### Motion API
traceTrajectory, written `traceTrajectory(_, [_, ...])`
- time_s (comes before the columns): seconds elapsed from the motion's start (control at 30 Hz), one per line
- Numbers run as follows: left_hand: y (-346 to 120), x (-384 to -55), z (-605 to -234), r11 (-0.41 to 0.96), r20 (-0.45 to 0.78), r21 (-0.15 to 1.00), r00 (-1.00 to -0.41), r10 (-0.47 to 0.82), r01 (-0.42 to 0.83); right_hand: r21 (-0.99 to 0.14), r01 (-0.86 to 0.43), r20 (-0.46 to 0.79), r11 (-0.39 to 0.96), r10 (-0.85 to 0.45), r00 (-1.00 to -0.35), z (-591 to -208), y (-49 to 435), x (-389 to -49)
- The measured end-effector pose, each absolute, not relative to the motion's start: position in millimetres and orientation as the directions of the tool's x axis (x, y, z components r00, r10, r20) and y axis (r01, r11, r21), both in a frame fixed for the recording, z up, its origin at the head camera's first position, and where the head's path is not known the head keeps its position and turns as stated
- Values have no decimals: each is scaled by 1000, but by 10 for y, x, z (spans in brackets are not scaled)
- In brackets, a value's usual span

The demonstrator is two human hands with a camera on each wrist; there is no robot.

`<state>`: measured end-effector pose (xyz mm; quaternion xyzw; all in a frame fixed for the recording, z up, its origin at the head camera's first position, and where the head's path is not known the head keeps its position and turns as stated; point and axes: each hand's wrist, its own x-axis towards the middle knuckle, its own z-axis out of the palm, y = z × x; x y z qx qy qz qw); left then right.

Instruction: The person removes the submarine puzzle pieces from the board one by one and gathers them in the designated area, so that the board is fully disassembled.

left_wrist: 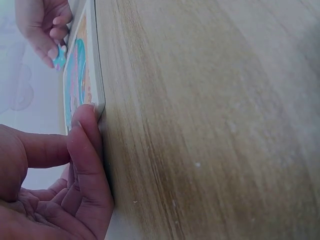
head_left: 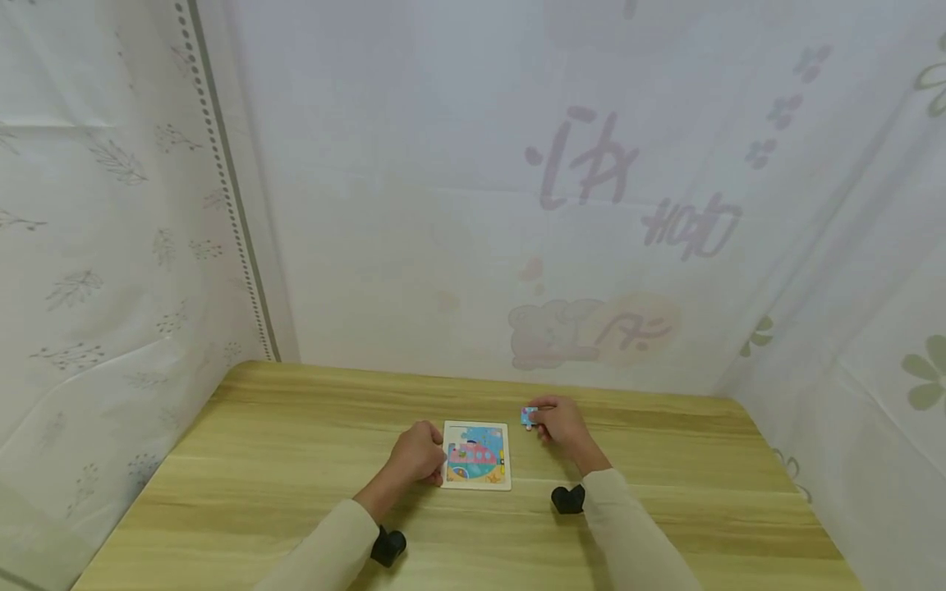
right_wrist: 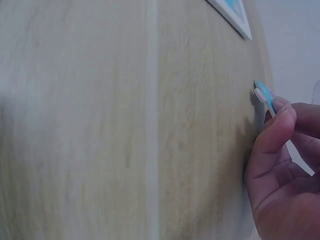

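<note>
A square jigsaw puzzle board (head_left: 477,486) with a pale frame lies on the table, showing a pink submarine in a blue sea. Its upper-left part is bare, without a picture. My left hand (head_left: 418,451) holds the board at its left edge, with fingertips on the frame (left_wrist: 98,90) near a corner. Right of the board, my right hand (head_left: 563,423) pinches a blue jigsaw piece (head_left: 528,416) between thumb and fingers. In the right wrist view the piece (right_wrist: 265,94) is seen nearly edge-on, close above the tabletop; I cannot tell whether it touches.
The wooden table (head_left: 296,460) reaches back to a pale printed curtain (head_left: 414,246), with more curtain at both sides. Black devices (head_left: 567,500) are worn at both wrists, below the sleeves.
</note>
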<state>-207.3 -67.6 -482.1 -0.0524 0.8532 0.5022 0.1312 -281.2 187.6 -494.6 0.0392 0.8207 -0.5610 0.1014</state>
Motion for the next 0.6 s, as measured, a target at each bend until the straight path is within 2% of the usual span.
traceTrajectory(0.43, [-679, -2069, -4819, 468, -268, 859, -961, 67, -207, -879, 172, -200, 445, -16, -980, -4948, 1880, -2774])
traceTrajectory(0.6, [-690, -2072, -4836, 469, -270, 858, -961, 67, -209, -889, 176, -202, 423, -17, -979, -4952, 1881, -2771])
